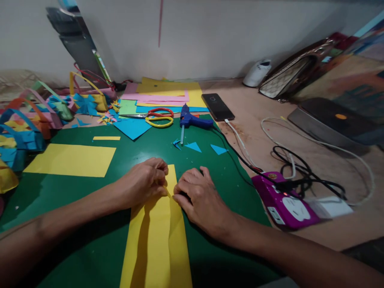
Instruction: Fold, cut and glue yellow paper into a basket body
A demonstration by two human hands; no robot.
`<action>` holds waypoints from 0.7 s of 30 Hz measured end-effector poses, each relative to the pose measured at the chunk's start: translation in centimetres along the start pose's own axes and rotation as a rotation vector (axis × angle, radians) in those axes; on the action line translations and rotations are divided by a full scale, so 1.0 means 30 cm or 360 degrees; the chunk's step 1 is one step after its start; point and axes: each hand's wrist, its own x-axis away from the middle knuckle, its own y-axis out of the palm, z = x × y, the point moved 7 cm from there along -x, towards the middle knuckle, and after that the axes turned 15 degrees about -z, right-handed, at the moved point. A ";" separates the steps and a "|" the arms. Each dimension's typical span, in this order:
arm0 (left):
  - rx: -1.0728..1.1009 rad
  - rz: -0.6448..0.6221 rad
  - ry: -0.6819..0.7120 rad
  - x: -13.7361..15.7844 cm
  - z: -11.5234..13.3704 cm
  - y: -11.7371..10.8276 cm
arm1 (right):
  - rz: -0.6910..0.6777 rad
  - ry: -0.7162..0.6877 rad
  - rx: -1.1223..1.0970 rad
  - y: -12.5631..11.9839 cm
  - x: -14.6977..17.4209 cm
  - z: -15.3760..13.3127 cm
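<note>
A long sheet of yellow paper [153,240] lies lengthwise in front of me, with a crease running along it. My left hand [148,180] pinches the paper near its far end, fingers closed. On the other side, my right hand [198,196] has its fingers curled in at the paper's right edge, thumb and forefinger closed on it. The two hands are close together, a narrow strip of paper showing between them. A second yellow paper rectangle [70,160] lies flat to the left, with a thin yellow strip [107,138] above it.
Beyond my hands lie a blue glue gun [195,121], scissors [159,117], blue paper scraps [218,149] and stacked coloured paper [171,94]. Small paper baskets [27,134] crowd the left. A phone [217,107], cables and a purple power strip [288,204] are on the right.
</note>
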 end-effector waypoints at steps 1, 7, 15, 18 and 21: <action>-0.0001 -0.0007 -0.0013 0.000 0.001 0.000 | -0.0005 0.0005 0.0004 0.001 0.000 0.000; -0.0065 0.0013 -0.0090 0.001 0.007 0.008 | 0.0028 -0.0019 0.0022 -0.002 0.005 0.001; -0.0213 0.0006 -0.0257 -0.009 0.023 0.015 | 0.0044 -0.0083 -0.0011 0.002 0.001 0.010; -0.0205 -0.0009 -0.0253 -0.013 0.022 0.015 | 0.0048 -0.0107 0.0011 0.002 -0.004 0.011; -0.0228 0.0035 -0.0219 -0.013 0.021 0.013 | 0.0052 -0.0133 0.0041 0.001 -0.007 0.009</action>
